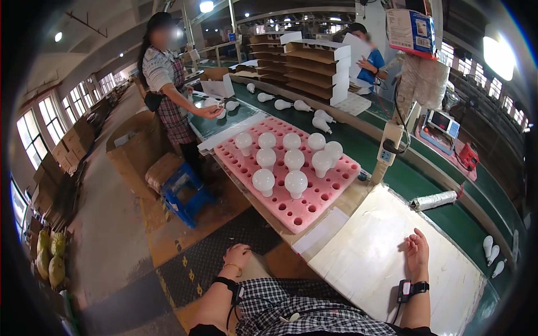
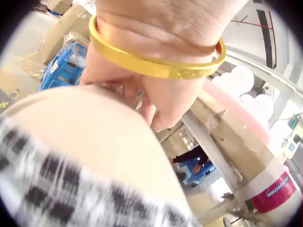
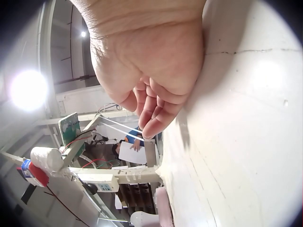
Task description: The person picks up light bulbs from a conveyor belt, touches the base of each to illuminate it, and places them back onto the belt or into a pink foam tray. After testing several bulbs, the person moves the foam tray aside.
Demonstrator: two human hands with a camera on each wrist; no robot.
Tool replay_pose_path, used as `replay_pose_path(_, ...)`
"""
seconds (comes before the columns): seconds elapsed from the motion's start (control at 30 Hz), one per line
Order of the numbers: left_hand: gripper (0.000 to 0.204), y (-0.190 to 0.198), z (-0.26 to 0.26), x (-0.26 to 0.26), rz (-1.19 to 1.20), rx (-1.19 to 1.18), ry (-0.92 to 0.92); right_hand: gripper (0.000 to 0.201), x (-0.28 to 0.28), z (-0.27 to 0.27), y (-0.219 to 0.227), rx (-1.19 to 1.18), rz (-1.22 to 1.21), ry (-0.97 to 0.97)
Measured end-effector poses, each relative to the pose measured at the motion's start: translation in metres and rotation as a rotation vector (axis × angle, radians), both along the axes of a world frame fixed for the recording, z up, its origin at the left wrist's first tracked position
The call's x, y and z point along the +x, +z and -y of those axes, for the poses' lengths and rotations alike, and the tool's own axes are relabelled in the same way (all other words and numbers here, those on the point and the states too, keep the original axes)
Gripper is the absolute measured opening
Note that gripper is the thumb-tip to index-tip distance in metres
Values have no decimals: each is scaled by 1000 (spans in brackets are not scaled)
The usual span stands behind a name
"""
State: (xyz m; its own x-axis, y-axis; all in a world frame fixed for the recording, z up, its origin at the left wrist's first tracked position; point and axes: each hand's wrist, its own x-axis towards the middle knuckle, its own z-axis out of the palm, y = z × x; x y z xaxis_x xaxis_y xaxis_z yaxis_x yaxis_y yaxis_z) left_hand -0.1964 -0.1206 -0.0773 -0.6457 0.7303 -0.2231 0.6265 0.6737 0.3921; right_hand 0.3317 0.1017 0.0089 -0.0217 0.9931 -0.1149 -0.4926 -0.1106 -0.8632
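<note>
My left hand (image 1: 238, 255) rests on my knee beside the checked apron, and a yellow bangle circles its wrist. In the left wrist view, the hand (image 2: 142, 90) lies over the bare knee (image 2: 90, 123) and holds nothing. On the white board (image 1: 381, 241), my right hand (image 1: 416, 252) lies on its side with its fingers loosely curled. Its palm (image 3: 151, 61) holds nothing in the right wrist view. Ahead of both hands, several white light bulbs (image 1: 295, 182) stand in a pink foam tray (image 1: 291, 215) full of holes.
Loose bulbs (image 1: 283, 104) lie on the green conveyor belt (image 1: 347, 126). A taped roll (image 1: 434, 200) sits right of the board. At the left a person (image 1: 168, 84) handles bulbs near a blue stool (image 1: 185, 193). Another person (image 1: 367, 59) is behind stacked cartons (image 1: 316, 67). A socket post (image 1: 388, 148) rises by the board.
</note>
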Motion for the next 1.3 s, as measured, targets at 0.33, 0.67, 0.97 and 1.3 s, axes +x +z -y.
replay_pose_path(0.33,28,90,-48,-100,-250,593,-86,35,0,-2,-2,-8,9,-1)
replay_pose_path(0.67,51,218,-157,-182,-819,684,-46,38,-11,3,10,-49,65,-89)
replay_pose_path(0.97,41,213,-227,-242,-1030,545,-208,37,-11,-4,8,-153,102,-126)
replay_pose_path(1.3,43,258,-208,-206,-801,817,-463,35,-8,-3,8,-98,87,-74)
